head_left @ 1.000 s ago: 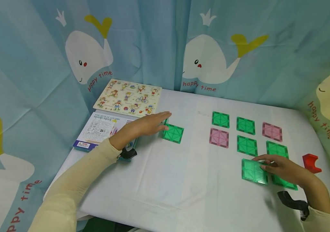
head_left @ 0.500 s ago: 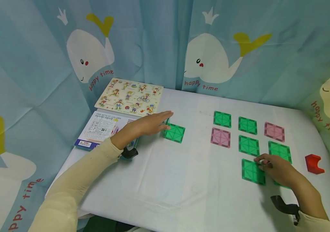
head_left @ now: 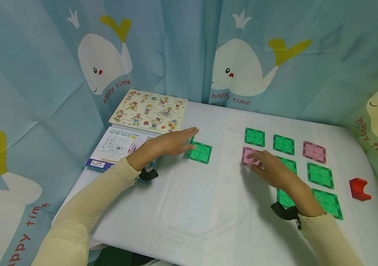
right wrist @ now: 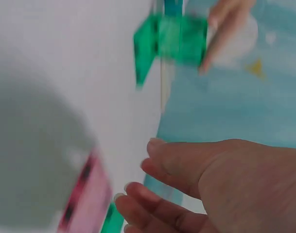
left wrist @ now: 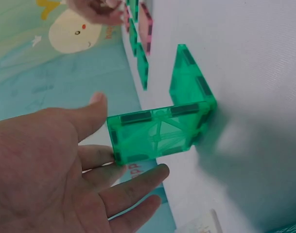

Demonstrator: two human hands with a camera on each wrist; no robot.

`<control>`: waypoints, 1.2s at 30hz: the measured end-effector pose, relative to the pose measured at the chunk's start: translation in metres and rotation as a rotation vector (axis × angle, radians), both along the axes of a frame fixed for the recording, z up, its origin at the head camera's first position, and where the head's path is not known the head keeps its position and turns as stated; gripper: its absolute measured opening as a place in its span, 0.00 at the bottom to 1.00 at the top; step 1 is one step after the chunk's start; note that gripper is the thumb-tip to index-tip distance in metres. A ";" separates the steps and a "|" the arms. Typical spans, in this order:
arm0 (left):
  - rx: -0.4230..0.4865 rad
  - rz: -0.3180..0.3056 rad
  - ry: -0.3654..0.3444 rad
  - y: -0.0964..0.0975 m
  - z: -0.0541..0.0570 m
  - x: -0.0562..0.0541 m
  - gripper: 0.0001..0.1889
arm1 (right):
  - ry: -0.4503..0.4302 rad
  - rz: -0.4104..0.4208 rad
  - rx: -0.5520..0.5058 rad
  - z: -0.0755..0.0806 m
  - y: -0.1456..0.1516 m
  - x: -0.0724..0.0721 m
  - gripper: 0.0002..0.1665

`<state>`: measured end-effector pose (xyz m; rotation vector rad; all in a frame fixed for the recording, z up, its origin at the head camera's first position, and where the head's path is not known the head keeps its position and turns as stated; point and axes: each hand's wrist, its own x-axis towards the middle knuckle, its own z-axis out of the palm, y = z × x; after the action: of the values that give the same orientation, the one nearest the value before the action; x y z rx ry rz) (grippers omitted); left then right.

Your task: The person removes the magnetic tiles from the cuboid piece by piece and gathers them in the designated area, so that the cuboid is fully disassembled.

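Observation:
A green square magnetic tile (head_left: pixel 200 153) lies flat on the table. A second green tile (left wrist: pixel 157 136) stands on edge along its side, as the left wrist view shows. My left hand (head_left: pixel 173 143) is beside the standing tile, thumb and fingers extended around its outer edge. Over to the right, my right hand (head_left: pixel 272 169) reaches over a pink tile (head_left: pixel 247 153), hiding part of it. In the right wrist view its thumb and fingers are apart, with nothing between them, and the pink tile (right wrist: pixel 89 199) is just below the fingertips.
Several green tiles (head_left: pixel 254 137) and another pink tile (head_left: pixel 314 152) lie in loose rows at the right. Beyond them is a red notched block (head_left: pixel 360 189). A picture puzzle board (head_left: pixel 149 110) and a box (head_left: pixel 115 146) occupy the left back. Printed curtains surround the table (head_left: pixel 182 207).
My right hand has set a green tile down in the right-hand group, let go of it, and moved left and back over the pink tile. My left hand has stayed by the standing tile.

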<state>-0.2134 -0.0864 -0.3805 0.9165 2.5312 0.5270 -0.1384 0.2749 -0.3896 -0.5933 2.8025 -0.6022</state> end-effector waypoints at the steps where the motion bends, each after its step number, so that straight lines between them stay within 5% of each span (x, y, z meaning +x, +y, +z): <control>1: -0.004 -0.001 0.004 0.000 0.000 0.000 0.41 | 0.000 0.021 -0.007 -0.001 -0.012 -0.003 0.21; 6: -0.013 -0.004 0.022 0.001 0.001 0.002 0.45 | -0.033 0.085 0.051 -0.011 -0.068 -0.023 0.32; 12: -0.016 0.002 0.056 0.002 -0.001 0.003 0.44 | -0.087 0.054 0.139 -0.027 -0.114 -0.051 0.48; 16: -0.017 0.001 0.061 0.003 0.001 0.004 0.43 | -0.096 0.042 0.173 -0.033 -0.130 -0.059 0.50; 23: -0.034 -0.001 0.083 0.003 0.004 0.006 0.43 | -0.060 0.020 0.201 -0.032 -0.135 -0.058 0.48; 29: -0.039 0.000 0.079 0.003 0.003 0.006 0.43 | -0.080 -0.053 0.083 -0.030 -0.129 -0.055 0.47; 36: -0.024 0.019 0.059 0.000 -0.001 0.005 0.43 | 0.013 -0.033 -0.084 -0.028 -0.108 -0.050 0.30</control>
<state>-0.2081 -0.0861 -0.3818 0.9135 2.5957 0.4809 -0.1883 0.1668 -0.4172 -0.5688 2.8157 -0.7279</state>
